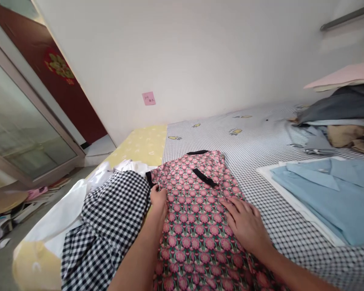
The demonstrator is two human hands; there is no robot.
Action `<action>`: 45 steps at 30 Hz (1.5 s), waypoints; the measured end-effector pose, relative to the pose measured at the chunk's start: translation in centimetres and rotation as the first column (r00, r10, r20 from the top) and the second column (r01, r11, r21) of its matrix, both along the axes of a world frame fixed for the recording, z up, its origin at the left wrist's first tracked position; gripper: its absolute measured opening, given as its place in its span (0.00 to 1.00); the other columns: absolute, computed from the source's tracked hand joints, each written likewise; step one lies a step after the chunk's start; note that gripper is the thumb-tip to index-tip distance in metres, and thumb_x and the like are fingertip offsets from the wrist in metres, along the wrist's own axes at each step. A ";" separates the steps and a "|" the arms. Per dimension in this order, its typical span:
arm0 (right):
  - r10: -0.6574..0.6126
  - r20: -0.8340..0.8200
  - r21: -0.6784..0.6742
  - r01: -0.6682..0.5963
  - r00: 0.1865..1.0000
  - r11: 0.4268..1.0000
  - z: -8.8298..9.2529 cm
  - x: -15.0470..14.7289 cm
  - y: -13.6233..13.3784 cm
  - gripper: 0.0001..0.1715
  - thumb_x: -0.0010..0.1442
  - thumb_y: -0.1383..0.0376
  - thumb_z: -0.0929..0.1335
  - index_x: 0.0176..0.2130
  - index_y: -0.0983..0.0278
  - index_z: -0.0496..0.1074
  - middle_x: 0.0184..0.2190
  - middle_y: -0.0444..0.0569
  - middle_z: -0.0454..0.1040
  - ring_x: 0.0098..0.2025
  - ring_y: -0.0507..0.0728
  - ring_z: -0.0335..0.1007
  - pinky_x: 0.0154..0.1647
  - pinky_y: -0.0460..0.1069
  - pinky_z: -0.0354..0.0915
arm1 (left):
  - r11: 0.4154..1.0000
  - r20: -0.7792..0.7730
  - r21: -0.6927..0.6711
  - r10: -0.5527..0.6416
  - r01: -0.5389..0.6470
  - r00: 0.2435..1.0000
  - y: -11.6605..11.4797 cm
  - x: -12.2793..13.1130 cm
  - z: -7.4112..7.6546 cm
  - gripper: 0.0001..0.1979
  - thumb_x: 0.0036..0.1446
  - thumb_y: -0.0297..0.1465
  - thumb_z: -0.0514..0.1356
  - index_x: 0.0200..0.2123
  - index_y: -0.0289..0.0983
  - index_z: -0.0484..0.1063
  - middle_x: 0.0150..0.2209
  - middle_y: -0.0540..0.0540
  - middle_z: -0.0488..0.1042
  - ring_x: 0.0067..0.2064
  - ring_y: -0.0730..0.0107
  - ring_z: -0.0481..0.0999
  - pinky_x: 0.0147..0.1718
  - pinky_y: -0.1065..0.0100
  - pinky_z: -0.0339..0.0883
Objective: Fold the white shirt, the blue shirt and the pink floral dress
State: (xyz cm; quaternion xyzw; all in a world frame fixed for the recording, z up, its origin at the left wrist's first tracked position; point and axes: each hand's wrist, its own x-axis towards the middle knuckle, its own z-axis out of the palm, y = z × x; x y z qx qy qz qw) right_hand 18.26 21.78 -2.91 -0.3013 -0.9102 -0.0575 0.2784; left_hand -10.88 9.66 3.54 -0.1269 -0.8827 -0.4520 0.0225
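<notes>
A pink floral garment (191, 220) with black trim, perhaps a dress, lies spread in front of me, its lower end running out of view. Its right sleeve is folded inward, so that black cuff (204, 178) rests across the upper part. The other black cuff (149, 179) sticks out at the left edge. My left hand (158, 198) is closed in a pinch on the fabric just below that left cuff. With fingers stretched out, my right hand (244, 222) lies flat on the garment's right side.
A black-and-white checked garment (115, 214) and white clothing (57, 210) lie at the left on the bed. At right is a folded light blue shirt (327, 186) on white cloth, with a clothes pile (346, 105) behind. A wall (200, 60) bounds the checked bedsheet (239, 149).
</notes>
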 end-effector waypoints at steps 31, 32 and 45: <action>0.000 -0.098 -0.110 -0.011 0.995 0.994 0.7 -0.5 -0.6 0.24 0.67 0.65 0.64 0.60 0.53 0.75 0.61 0.48 0.76 0.62 0.64 0.68 0.65 0.64 0.58 | 0.603 -0.064 -0.700 -0.586 0.382 0.808 5.5 7.2 0.6 0.25 0.71 0.31 0.45 0.65 0.44 0.69 0.49 0.35 0.81 0.47 0.51 0.83 0.44 0.56 0.73; -0.001 -0.094 -0.111 -0.009 0.996 0.994 0.7 -0.5 -0.6 0.24 0.67 0.65 0.64 0.60 0.53 0.75 0.61 0.49 0.76 0.63 0.64 0.68 0.65 0.64 0.58 | 0.595 -0.062 -0.708 -0.590 0.382 0.805 5.4 7.2 0.4 0.26 0.70 0.30 0.45 0.66 0.44 0.67 0.51 0.34 0.79 0.48 0.50 0.82 0.45 0.56 0.73; 0.003 -0.029 -0.101 -0.005 1.000 0.995 1.5 -0.3 -0.8 0.24 0.69 0.65 0.63 0.61 0.56 0.74 0.62 0.52 0.74 0.63 0.64 0.67 0.63 0.63 0.59 | 0.770 -0.023 -0.343 -0.579 0.538 0.815 -5.7 7.8 -0.9 0.36 0.58 0.33 0.59 0.70 0.39 0.59 0.66 0.37 0.72 0.65 0.54 0.71 0.64 0.55 0.63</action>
